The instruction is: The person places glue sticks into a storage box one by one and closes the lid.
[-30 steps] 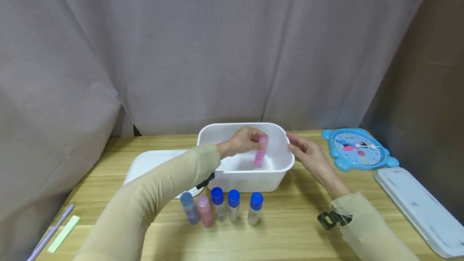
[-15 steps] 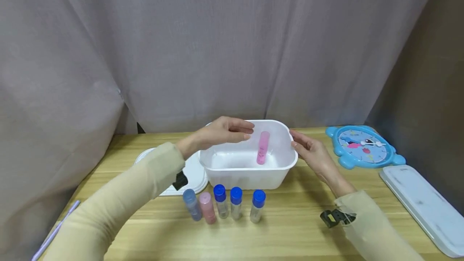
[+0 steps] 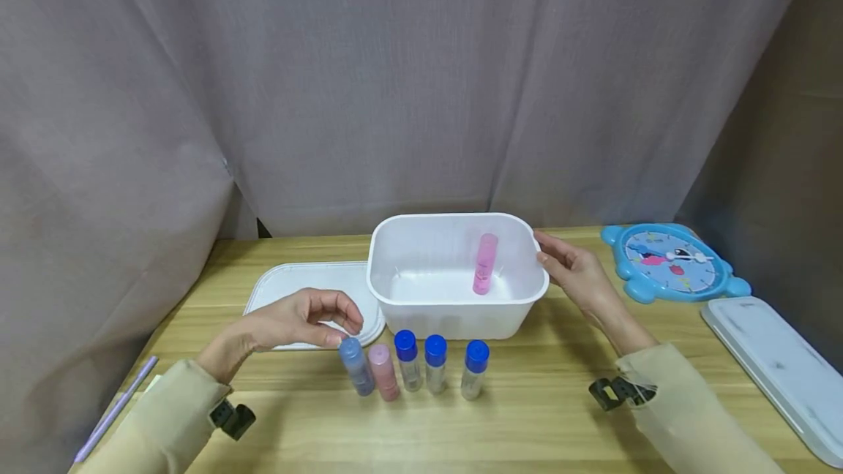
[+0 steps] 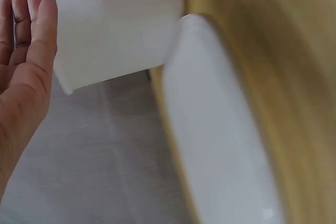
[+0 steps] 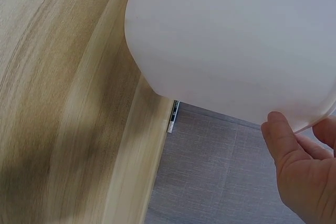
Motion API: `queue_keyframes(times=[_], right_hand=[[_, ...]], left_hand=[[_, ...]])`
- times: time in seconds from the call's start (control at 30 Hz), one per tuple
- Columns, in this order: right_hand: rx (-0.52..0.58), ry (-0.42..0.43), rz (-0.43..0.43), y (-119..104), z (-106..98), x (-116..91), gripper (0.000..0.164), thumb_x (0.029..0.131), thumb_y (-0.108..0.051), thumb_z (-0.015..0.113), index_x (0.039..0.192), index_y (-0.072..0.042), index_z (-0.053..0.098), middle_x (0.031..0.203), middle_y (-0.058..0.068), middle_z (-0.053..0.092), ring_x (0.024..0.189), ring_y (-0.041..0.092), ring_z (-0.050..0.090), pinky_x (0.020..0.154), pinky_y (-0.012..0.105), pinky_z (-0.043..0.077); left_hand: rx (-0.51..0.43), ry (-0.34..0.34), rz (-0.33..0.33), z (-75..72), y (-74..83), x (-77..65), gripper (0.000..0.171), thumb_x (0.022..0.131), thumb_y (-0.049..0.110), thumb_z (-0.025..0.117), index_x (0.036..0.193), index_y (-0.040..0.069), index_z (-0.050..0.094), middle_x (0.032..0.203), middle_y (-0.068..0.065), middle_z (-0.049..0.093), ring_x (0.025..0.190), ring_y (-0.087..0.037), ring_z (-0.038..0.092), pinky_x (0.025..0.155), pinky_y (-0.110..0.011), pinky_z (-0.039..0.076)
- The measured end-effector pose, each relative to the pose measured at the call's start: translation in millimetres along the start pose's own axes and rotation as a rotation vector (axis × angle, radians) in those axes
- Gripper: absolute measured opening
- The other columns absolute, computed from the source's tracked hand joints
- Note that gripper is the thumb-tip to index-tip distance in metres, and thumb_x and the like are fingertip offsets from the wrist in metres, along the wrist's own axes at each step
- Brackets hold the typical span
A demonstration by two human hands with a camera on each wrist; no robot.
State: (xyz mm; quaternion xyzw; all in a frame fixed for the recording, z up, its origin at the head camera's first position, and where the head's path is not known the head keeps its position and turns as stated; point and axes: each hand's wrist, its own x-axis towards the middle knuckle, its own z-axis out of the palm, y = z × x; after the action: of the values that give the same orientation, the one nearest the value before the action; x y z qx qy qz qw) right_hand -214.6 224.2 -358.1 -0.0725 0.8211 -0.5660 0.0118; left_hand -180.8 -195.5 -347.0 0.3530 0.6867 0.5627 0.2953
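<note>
A white plastic bin (image 3: 435, 320) stands on the wooden table, and a pink tube-shaped bottle (image 3: 484, 265) leans upright inside it. At the bin's right end, my right hand (image 3: 582, 276) holds the rim, fingers along the outer wall (image 5: 236, 51). My left hand (image 3: 296, 320) hovers by the cap of a translucent blue bottle (image 3: 358, 368), its thumb and fingers spread apart. Beside that bottle stand a pink bottle (image 3: 383, 371) and three clear ones with dark blue caps (image 3: 475, 370), in a row before the bin.
A white lid (image 3: 309, 280) lies left of the bin, partly behind my left hand. To the right are a blue toy clock (image 3: 675, 262) and a long white case (image 3: 777, 371). A purple stick (image 3: 115, 408) lies at far left. Grey cloth (image 3: 395, 93) hangs behind.
My left hand has let go of the pink bottle inside the bin, then moved out left and down to the blue bottle. My right hand stays on the rim.
</note>
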Motion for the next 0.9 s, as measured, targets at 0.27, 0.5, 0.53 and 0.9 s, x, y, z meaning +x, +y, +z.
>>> queue_keyframes(times=[0.27, 0.5, 0.53, 0.9], right_hand=[[-0.016, 0.009, 0.008, -1.6, -1.0, -1.1, 0.051, 0.101, -0.020, 0.045, 0.145, 0.000, 0.030, 0.144, 0.024, 0.037, 0.125, 0.034, 0.044, 0.085, 0.015, 0.049], [-0.014, 0.003, 0.005, -1.6, 0.1, -1.2, 0.050, 0.101, -0.019, 0.045, 0.145, 0.001, 0.030, 0.145, 0.024, 0.037, 0.126, 0.037, 0.043, 0.085, 0.017, 0.050], [-0.014, 0.002, 0.004, -1.6, 0.4, -1.1, 0.050, 0.101, -0.019, 0.045, 0.145, 0.001, 0.030, 0.145, 0.024, 0.037, 0.126, 0.037, 0.042, 0.085, 0.017, 0.050], [-0.013, 0.003, 0.001, -0.7, 0.8, -1.7, 0.051, 0.100, -0.019, 0.045, 0.144, 0.002, 0.030, 0.144, 0.025, 0.037, 0.126, 0.038, 0.042, 0.085, 0.016, 0.049]], left_hand=[[-0.059, -0.005, -0.001, 12.6, -22.4, -4.8, 0.037, 0.085, 0.002, 0.067, 0.114, -0.013, 0.050, 0.107, -0.003, 0.060, 0.101, -0.010, 0.060, 0.087, -0.027, 0.052], [0.012, 0.044, 0.002, 12.2, -28.3, -4.2, 0.030, 0.084, 0.001, 0.066, 0.110, -0.009, 0.055, 0.101, 0.002, 0.063, 0.097, -0.008, 0.059, 0.081, -0.024, 0.053], [0.012, 0.052, 0.012, 10.1, -26.3, -4.7, 0.029, 0.085, 0.001, 0.066, 0.110, -0.009, 0.055, 0.101, 0.003, 0.064, 0.096, -0.008, 0.059, 0.081, -0.024, 0.052], [0.096, 0.357, 0.056, -25.2, 71.6, 19.8, 0.024, 0.088, 0.008, 0.064, 0.112, 0.012, 0.063, 0.095, 0.002, 0.063, 0.085, -0.010, 0.058, 0.079, -0.026, 0.053]])
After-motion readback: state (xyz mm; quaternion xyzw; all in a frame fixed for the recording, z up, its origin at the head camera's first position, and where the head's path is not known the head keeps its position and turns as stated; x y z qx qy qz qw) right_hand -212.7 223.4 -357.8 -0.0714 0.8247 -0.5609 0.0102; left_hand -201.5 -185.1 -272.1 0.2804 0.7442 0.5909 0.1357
